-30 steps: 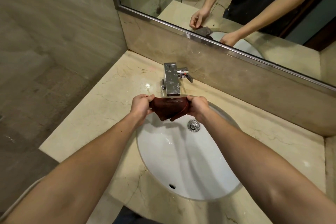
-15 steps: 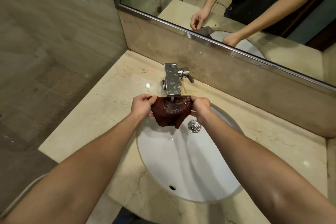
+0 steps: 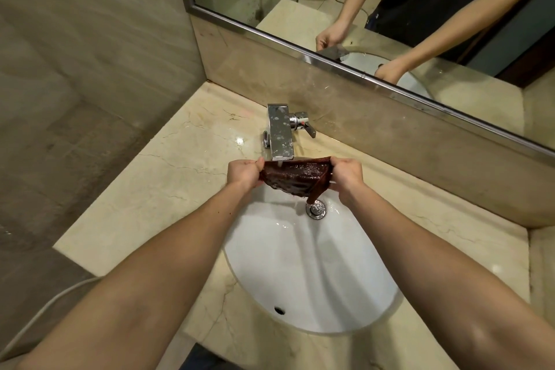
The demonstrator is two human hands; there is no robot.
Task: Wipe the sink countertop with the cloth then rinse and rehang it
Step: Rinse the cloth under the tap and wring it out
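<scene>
A dark red cloth (image 3: 295, 178) is stretched between my two hands just under the chrome tap (image 3: 280, 132). My left hand (image 3: 243, 174) grips its left edge and my right hand (image 3: 347, 175) grips its right edge. Water from the spout lands on the wet, glistening cloth, and a corner hangs down and drips toward the drain (image 3: 315, 209). The white oval sink (image 3: 300, 273) lies below, set in the beige marble countertop (image 3: 168, 186).
The tap's lever (image 3: 304, 125) points right. A marble backsplash and a framed mirror (image 3: 330, 63) rise behind the tap. A tiled wall closes the left side. The counter's left edge drops to the floor, where a white hose (image 3: 45, 309) shows.
Both hands have spread the cloth wider and flatter under the spout. Water now runs over it and streams off the hanging corner into the basin.
</scene>
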